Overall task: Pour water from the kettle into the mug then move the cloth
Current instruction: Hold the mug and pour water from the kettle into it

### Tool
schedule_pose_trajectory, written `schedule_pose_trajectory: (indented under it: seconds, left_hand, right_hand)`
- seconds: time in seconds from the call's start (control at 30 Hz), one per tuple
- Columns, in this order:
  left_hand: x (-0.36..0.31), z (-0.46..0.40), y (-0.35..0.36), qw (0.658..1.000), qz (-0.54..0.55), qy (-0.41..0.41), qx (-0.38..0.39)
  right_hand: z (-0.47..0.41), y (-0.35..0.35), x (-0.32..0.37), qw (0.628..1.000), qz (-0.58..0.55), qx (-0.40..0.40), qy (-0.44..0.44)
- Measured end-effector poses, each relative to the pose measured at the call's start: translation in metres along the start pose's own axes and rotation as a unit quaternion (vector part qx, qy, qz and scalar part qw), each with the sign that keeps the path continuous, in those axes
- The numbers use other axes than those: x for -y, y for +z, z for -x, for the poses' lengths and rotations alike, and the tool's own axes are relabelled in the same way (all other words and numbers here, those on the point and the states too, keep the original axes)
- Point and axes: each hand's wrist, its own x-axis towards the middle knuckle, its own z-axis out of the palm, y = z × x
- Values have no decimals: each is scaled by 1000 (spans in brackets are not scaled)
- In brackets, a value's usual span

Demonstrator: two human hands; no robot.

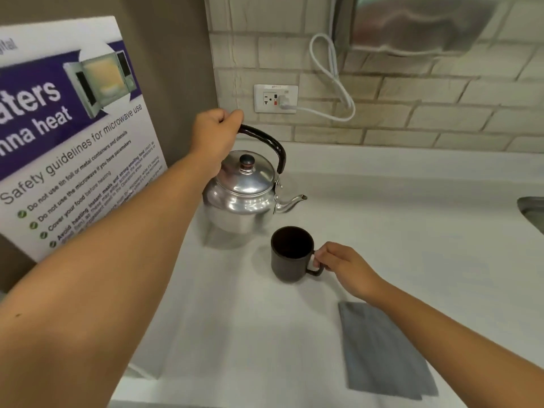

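Note:
A shiny metal kettle (pixel 243 195) with a black arched handle hangs just above the white counter (pixel 412 231), tilted slightly, its spout pointing right over open counter. My left hand (pixel 213 134) is closed around the top of that handle. A dark mug (pixel 290 254) stands upright in front of the kettle, below and left of the spout tip; it looks empty. My right hand (pixel 343 265) grips the mug's handle on its right side. A folded grey cloth (pixel 382 351) lies flat on the counter near the front, under my right forearm.
A microwave safety poster (pixel 67 134) leans against the wall at the left. A wall socket (pixel 275 98) with a white cord plugged in sits on the brick backsplash behind the kettle. A steel sink edge (pixel 532 213) shows at the far right.

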Motion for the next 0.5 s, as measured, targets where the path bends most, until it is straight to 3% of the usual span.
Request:
schedule_pose_trajectory:
  seconds: [0.5]
  left_hand:
    - [-13, 22, 1, 990, -75, 64, 102]
  right_hand:
    - [-2, -12, 4, 999, 13, -31, 8]
